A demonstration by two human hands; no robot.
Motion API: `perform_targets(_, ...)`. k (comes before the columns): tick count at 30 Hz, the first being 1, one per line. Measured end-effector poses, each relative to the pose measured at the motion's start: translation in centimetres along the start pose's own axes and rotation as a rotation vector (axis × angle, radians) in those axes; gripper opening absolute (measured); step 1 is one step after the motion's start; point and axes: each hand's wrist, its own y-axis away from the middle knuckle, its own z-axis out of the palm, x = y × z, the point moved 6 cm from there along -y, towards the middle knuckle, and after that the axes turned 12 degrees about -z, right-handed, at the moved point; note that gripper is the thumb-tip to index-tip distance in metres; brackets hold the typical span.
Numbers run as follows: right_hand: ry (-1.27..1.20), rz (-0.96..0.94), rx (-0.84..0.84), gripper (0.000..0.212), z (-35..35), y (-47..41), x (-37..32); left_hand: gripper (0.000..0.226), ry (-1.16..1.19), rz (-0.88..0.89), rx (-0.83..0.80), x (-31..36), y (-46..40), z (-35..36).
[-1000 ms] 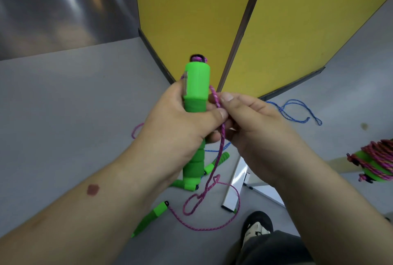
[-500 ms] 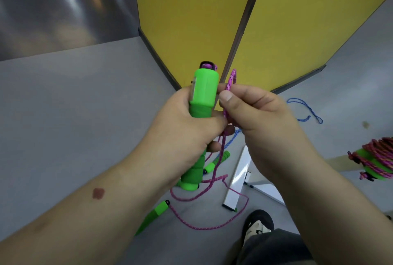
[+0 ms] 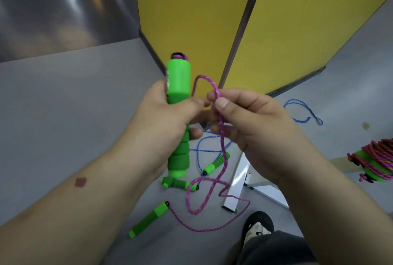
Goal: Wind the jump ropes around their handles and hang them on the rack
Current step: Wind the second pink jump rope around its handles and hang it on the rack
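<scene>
**Hands on handle and rope**

Your left hand (image 3: 161, 120) grips the green handle (image 3: 178, 81) upright at frame centre. Your right hand (image 3: 251, 124) pinches the pink rope (image 3: 221, 137) just beside it; the slack trails to a second handle (image 3: 148, 220) on the floor, lower centre.

We see grey floor (image 3: 70, 115). On it: 3 loose green handles (image 3: 148, 219), (image 3: 178, 184), (image 3: 215, 163); pink rope (image 3: 212, 229) trailing from nearest handle; blue rope (image 3: 304, 113) looping toward yellow panels (image 3: 191, 20); white rack base (image 3: 238, 184); our dark shoe (image 3: 258, 225) at bottom edge.
</scene>
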Motion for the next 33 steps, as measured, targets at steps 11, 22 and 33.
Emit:
perform_targets(11,-0.055,0.075,0.037,0.023,0.0,0.1,0.7,0.023,0.03,0.035,-0.075,-0.3,0.2,1.3)
perform_targets(22,0.032,-0.016,0.001,0.02,0.3,0.2,-0.2,0.022,-0.001,0.02,-0.029,-0.2,0.0,0.2)
perform_targets(33,-0.219,0.095,-0.057,0.033,1.7,0.5,0.3,0.03,-0.099,0.125,-0.113,-0.9,0.3,2.0)
